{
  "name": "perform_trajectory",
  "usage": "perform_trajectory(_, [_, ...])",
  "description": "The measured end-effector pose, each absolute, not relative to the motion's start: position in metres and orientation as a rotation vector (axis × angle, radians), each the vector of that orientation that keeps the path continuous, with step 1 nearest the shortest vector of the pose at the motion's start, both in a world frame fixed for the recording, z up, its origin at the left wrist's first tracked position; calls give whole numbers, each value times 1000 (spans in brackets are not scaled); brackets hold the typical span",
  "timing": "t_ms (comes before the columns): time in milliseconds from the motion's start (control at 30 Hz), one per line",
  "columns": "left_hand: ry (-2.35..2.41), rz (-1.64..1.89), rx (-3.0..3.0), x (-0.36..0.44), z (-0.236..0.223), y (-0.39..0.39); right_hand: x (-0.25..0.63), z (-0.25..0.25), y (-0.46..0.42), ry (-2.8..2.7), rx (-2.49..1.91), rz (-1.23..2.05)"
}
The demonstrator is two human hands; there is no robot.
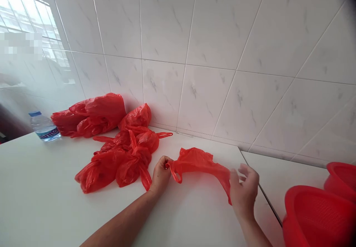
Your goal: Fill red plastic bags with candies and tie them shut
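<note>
A red plastic bag is stretched out in the air just above the white table. My left hand is closed, pinching its gathered end beside a loop handle. At the other end, my right hand has its fingers curved and apart, slightly blurred. The bag's edge hangs right against that thumb; whether it touches I cannot tell. Left of my left hand lies a heap of crumpled red plastic bags, some knotted, with handles sticking out.
More red bags are bunched against the tiled wall. A water bottle with a blue cap stands at the far left of the white table. Two red plastic baskets sit at the right, past a seam in the tabletop.
</note>
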State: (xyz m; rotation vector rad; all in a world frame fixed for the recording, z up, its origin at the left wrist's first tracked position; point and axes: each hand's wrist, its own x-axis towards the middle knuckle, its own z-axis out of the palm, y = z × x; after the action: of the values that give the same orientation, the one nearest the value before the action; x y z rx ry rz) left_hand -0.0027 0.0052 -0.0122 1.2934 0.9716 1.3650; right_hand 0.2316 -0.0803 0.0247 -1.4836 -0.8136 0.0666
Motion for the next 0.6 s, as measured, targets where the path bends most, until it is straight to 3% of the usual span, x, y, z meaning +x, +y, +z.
perform_trajectory(67, [957,1355,1286,1,-13,4,210,32,-88,-1201,-1369,-219])
perform_trajectory(133, [936,1333,1291,3,-14,2,190,32,-92,-1584,-1263,-299])
perform_trajectory(367, [769,1163,1349,6,-4,-12,187,-6,-76,-1703,-1410,75])
perform_trajectory(600, [514,820,1287,8,7,-30,204,6,-74,-1434,-1628,403])
